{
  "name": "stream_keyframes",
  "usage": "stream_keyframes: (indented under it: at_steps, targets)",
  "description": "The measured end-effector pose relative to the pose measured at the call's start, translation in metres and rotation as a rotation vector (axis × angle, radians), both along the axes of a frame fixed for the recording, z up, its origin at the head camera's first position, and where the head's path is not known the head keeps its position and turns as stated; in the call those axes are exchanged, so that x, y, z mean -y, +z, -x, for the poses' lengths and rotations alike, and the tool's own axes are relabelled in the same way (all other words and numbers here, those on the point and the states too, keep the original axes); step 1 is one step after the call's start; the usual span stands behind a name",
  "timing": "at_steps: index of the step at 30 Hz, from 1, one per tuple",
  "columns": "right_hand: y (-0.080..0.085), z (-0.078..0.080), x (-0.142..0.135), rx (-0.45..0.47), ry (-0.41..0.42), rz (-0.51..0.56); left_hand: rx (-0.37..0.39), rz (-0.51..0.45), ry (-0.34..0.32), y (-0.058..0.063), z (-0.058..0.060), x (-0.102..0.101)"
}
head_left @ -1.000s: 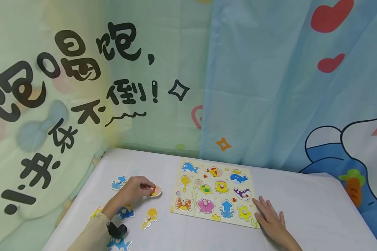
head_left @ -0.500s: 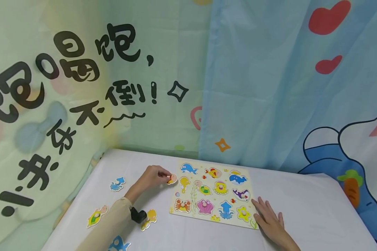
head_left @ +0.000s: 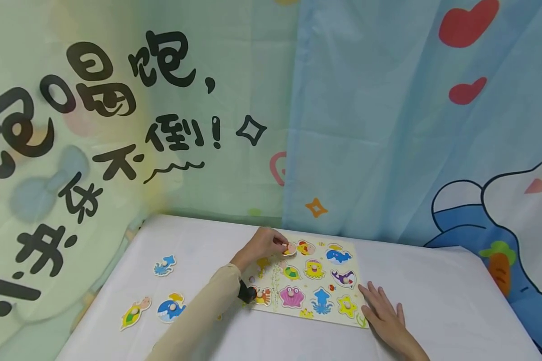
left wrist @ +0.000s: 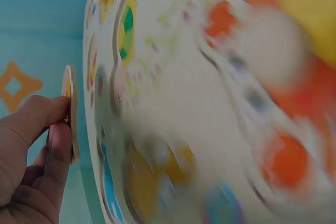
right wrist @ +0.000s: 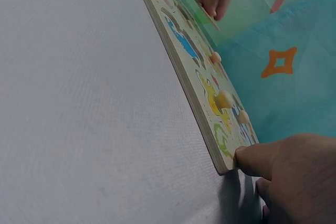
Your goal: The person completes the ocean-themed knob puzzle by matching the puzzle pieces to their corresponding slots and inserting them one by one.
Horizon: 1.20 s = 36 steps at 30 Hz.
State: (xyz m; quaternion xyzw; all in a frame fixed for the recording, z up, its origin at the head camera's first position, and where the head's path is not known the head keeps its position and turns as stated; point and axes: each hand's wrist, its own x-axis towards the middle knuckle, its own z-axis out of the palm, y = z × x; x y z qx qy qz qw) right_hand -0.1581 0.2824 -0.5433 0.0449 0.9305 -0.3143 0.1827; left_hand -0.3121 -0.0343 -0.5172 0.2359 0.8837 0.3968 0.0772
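Observation:
My left hand (head_left: pixel 263 245) pinches a small wooden puzzle piece (head_left: pixel 290 249) with a pink and red picture over the upper part of the animal puzzle board (head_left: pixel 298 318). In the left wrist view the piece (left wrist: pixel 72 116) stands edge-on between thumb and fingers, apart from the board. On the board, a fish picture (head_left: pixel 305 247) shows just right of the held piece; my hand and sleeve hide the upper left pictures. My right hand (head_left: pixel 386 316) lies at the board's right edge, fingers extended. Its thumb (right wrist: pixel 257 160) touches the board's near corner in the right wrist view.
Loose pieces lie on the white table left of the board: a blue squid (head_left: pixel 164 265), a turtle (head_left: pixel 135 313) and a blue whale (head_left: pixel 171 307). Round knobs such as this one (right wrist: pixel 224 99) stick up from the board. Printed curtains (head_left: pixel 366 125) hang behind the table.
My left hand has carried the pinched piece rightward from the open table to over the board's upper left. The right hand has stayed at the board's edge. The view has shifted slightly.

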Motion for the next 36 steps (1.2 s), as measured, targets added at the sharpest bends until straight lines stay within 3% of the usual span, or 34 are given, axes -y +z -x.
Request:
stream_keyframes:
  at_steps: [6,12,16,23,29,36]
  targets:
    - [-0.002,0.001,0.001,-0.013,-0.002,-0.011,-0.016,0.010,-0.028,-0.002,0.007,-0.033]
    - [-0.006,-0.002,0.002,-0.007,-0.003,-0.002,0.110,-0.011,0.058,-0.014,0.005,-0.050]
    - [-0.007,-0.002,0.001,-0.007,-0.006,-0.008,0.135,-0.015,0.100,-0.018,0.005,-0.058]
    - [-0.005,0.001,-0.001,-0.019,-0.008,-0.014,0.150,0.040,0.123,-0.011,0.009,-0.067]
    - [-0.005,0.000,0.001,-0.012,-0.010,-0.007,0.144,0.109,0.090,-0.006,0.008,-0.065]
    - [-0.001,-0.001,-0.003,-0.002,0.009,0.003,0.105,0.092,0.053,-0.011,0.009,-0.067]
